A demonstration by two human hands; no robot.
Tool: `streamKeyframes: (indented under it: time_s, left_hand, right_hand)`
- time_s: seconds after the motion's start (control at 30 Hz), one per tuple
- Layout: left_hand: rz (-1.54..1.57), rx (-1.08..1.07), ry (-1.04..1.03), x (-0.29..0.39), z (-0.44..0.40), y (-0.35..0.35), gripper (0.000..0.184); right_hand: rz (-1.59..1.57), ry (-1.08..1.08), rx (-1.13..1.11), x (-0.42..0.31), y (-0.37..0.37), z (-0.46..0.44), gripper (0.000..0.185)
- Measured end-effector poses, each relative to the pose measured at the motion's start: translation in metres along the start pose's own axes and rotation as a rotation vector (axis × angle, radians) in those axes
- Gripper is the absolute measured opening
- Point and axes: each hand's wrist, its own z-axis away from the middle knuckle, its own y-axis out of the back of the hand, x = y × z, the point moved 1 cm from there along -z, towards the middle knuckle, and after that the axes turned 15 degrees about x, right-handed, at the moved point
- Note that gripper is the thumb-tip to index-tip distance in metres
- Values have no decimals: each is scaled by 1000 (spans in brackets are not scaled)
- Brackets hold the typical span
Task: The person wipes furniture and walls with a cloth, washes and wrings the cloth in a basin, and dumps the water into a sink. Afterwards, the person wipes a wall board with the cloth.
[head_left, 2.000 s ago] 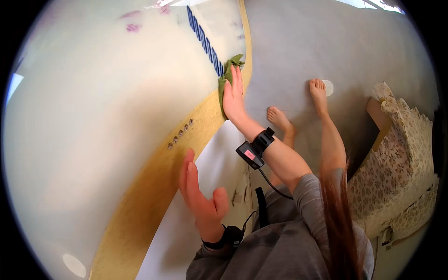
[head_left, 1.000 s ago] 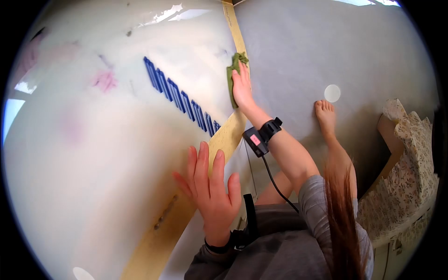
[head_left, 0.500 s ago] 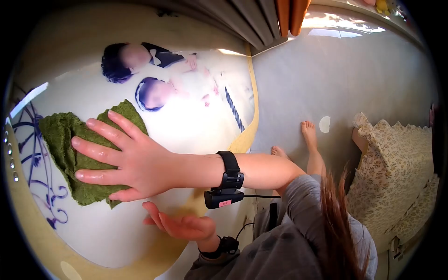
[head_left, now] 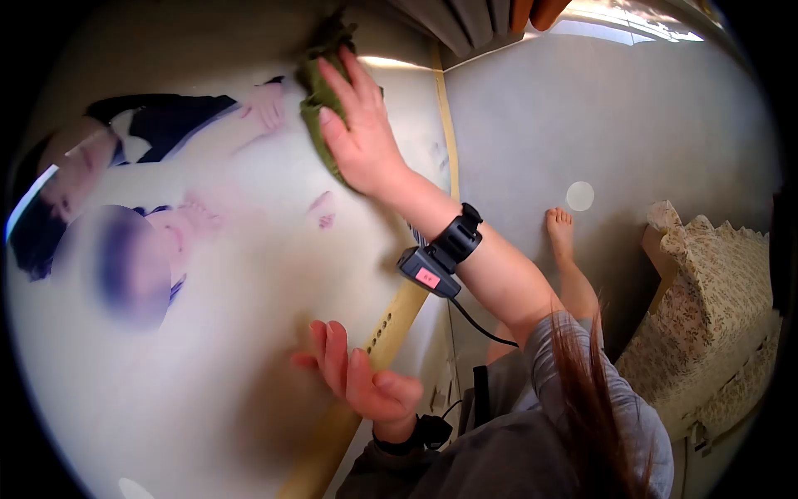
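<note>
My right hand [head_left: 362,133] presses a crumpled green cloth [head_left: 320,108] against a glossy white surface [head_left: 249,358] printed with a picture of two figures. The cloth sticks out past the fingertips and along the thumb side. Lower down, my left hand [head_left: 366,378] hovers with its fingers apart and slightly curled, holding nothing, near the yellow border [head_left: 403,320] of the surface. A black band with a small box sits on the right wrist, and another black band is on the left.
Grey and orange curtains [head_left: 465,25] hang at the top. To the right lies a grey floor [head_left: 665,125] with a bare foot [head_left: 561,233] on it. A flower-patterned cover [head_left: 706,308] drapes over something at the right.
My right hand has carried the cloth from the left part of the surface to its upper middle. The left hand stays low, raised and empty. The camera view has also shifted.
</note>
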Motion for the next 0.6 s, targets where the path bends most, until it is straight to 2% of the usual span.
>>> streamKeyframes:
  time_s: [0.17,0.23,0.33,0.4,0.47,0.5,0.53,0.6]
  left_hand:
    - [42,-102,58,0,25,-26,38]
    - [30,-132,81,3,31,-31,38]
    - [-46,-236,120,9,23,-32,38]
    - [-105,-295,135,14,11,-29,38]
    - [-162,-288,193,16,0,-22,40]
    - [-159,-279,191,17,-6,-14,40]
    - [-193,-267,165,17,-13,-5,42]
    - [-228,-237,138,21,-35,11,43]
  right_hand:
    - [83,-219,42,104,23,23,49]
    - [201,-455,21,143,31,40,51]
    - [321,-462,-83,168,34,69,54]
    - [417,-325,-247,128,34,76,56]
    - [145,-388,-243,28,41,62,56]
    - [107,-292,-305,-7,38,62,59]
    - [91,-105,-341,-44,35,59,64]
    - [-95,151,-424,-112,24,39,66]
